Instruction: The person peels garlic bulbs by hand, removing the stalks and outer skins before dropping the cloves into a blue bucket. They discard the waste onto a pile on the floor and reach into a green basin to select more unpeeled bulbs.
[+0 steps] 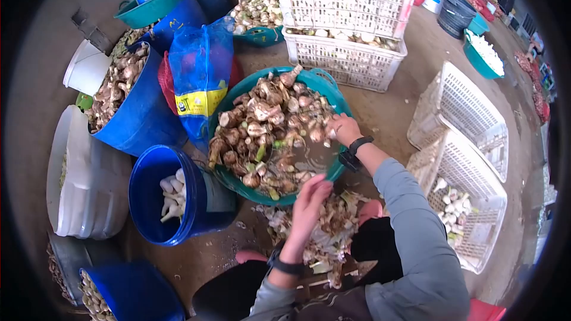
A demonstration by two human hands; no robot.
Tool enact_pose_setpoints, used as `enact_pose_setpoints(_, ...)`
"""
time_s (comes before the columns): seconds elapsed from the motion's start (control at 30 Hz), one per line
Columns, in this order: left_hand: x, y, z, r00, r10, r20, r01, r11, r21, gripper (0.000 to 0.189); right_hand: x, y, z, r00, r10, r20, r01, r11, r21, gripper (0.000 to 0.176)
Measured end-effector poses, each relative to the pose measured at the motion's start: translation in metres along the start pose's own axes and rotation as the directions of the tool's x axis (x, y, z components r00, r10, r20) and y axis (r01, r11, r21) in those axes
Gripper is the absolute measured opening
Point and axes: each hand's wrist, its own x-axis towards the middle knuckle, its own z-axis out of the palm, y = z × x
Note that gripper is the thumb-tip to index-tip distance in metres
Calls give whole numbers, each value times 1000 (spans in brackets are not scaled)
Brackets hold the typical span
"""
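Note:
A round green basin [338, 100] holds a heap of brown, soil-covered garlic bulbs [262, 110] with roots and stem stubs. At its right side, my right hand [345, 129] has its fingers closed on a garlic bulb [329, 135], mostly covered by the fingers. My left hand [310, 202], somewhat blurred, is by the basin's near rim with its fingers extended and nothing visible in them. Below it, peeled skins and trimmings [336, 220] lie on the floor between my knees. A brown wooden-looking piece [351, 274] is near my lap.
Left of the basin stands a blue bucket [138, 193] with clean white bulbs [173, 196]. White crates [476, 202] are on the right, and more stacked crates [345, 6] behind. Blue tubs [140, 122] line the left, beside a blue mesh bag [199, 71].

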Motion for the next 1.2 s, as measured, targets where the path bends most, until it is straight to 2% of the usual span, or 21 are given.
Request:
enact_pose_setpoints(0.07, -1, -3, -34, 985, -39, -166, 46, 998, 40, 28, 16, 16, 37, 992, -1, 122, 14, 994, -108, 20)
enact_pose_setpoints(0.13, 2, -9, -61, 967, -38, -252, 39, 999, -1, 29, 10, 18, 79, 944, -13, 329, -11, 997, 71, 28)
enact_pose_setpoints(0.17, 4, -9, -69, 957, -33, -288, 28, 999, -21, 29, -3, 11, 84, 959, -92, 268, 119, 989, -86, 34)
enact_pose_setpoints(0.23, 12, -9, -80, 948, -46, -316, 34, 999, -42, 28, -6, -4, 77, 888, -49, 456, 47, 999, 17, 34)
enact_pose_setpoints(0.27, 17, -11, -85, 950, -6, -313, 15, 1000, 26, 28, -2, -12, 72, 888, -50, 457, 48, 999, 16, 34)
enact_pose_setpoints(0.3, 20, -12, -88, 951, 29, -308, 0, 996, 94, 28, -1, -22, 67, 916, -107, 386, -33, 940, 339, 35)
enact_pose_setpoints(0.33, 25, -9, -85, 950, 110, -292, -8, 944, 329, 31, 1, -32, 57, 943, -139, 301, -85, 776, 625, 37)
enact_pose_setpoints(0.37, 30, -4, -82, 966, 114, -232, 23, 858, 513, 44, 9, -57, 16, 888, -229, 398, -183, 618, 765, 49)
enact_pose_setpoints(0.43, 33, 9, -59, 937, 313, -157, -76, 619, 782, 67, 0, -99, -73, 769, -221, 600, -494, 391, 777, 49)
enact_pose_setpoints(0.5, 32, 16, -44, 891, 442, -105, -169, 536, 827, 80, -14, -125, -89, 876, -332, 349, -337, 96, 937, 43)
enact_pose_setpoints(0.53, 26, 28, -34, 850, 506, -144, -201, 564, 801, 76, -20, -134, -100, 870, -364, 332, -331, 66, 941, 38)
enact_pose_setpoints(0.57, 24, 28, -39, 800, 587, -122, -241, 502, 831, 70, -30, -132, -116, 793, -420, 442, -472, 35, 881, 39)
enact_pose_setpoints(0.67, -5, 47, -32, 799, 597, -79, -280, 485, 829, 65, -51, -139, -142, 806, -422, 415, -422, 82, 903, 36)
enact_pose_setpoints(0.73, -27, 55, -21, 815, 578, -47, -242, 412, 878, 63, -67, -144, -145, 898, -378, 225, -81, 361, 929, 31)
enact_pose_setpoints(0.77, -36, 57, -15, 811, 584, -40, -252, 410, 876, 63, -76, -146, -153, 901, -374, 219, -74, 366, 928, 31)
enact_pose_setpoints(0.83, -54, 60, -3, 769, 640, -19, -212, 282, 935, 65, -95, -153, -168, 925, -304, 228, -29, 541, 841, 28)
enact_pose_setpoints(1.0, -84, 64, 17, 708, 702, 74, -288, 192, 938, 58, -135, -159, -193, 965, -245, -89, 223, 596, 771, 23)
enact_pose_setpoints(1.1, -94, 73, 12, 749, 647, 143, -455, 345, 821, 54, -148, -151, -193, 959, -253, -126, 269, 679, 683, 22)
enact_pose_setpoints(1.13, -88, 70, 6, 853, 516, 76, -487, 736, 471, 50, -154, -152, -198, 970, -238, -51, 175, 538, 824, 21)
enact_pose_setpoints(1.17, -95, 68, -2, 981, 176, 76, -180, 983, 41, 51, -160, -155, -201, 970, -237, -57, 179, 534, 826, 21)
enact_pose_setpoints(1.2, -95, 63, -1, 979, 200, 48, -197, 979, -58, 56, -165, -158, -204, 986, -157, 63, -6, 340, 940, 21)
